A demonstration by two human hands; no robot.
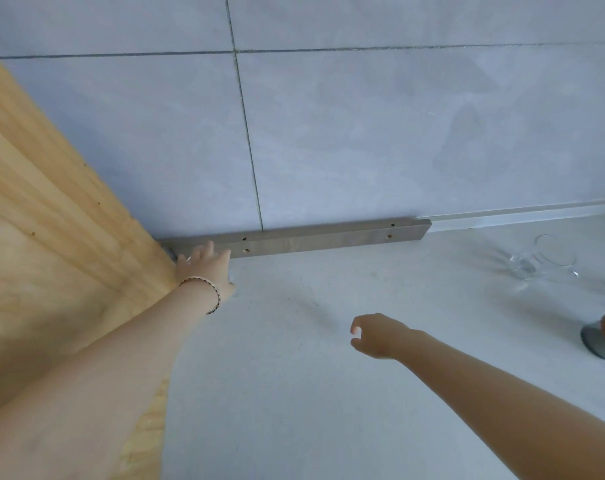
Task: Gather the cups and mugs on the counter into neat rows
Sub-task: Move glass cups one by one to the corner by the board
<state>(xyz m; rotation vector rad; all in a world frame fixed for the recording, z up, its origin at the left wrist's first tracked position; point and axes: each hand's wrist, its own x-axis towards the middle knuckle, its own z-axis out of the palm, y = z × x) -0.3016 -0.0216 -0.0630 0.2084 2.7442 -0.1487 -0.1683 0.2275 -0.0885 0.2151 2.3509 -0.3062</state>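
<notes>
My left hand (205,268) reaches into the far left corner where the white counter (294,375) meets the wooden panel (51,254). I see it from the back, so whatever is under its palm is hidden. A small grey object (170,253) peeks out beside its fingers. My right hand (375,336) hovers over the middle of the counter, fingers loosely curled and apart, holding nothing. A clear glass cup (545,259) stands at the far right near the wall. A grey cup base with something brown on top of it (602,339) is cut off by the right edge.
A grey tiled wall (363,133) backs the counter. A metal bar with screw holes (311,237) lies along the foot of the wall. The wooden panel closes off the left side.
</notes>
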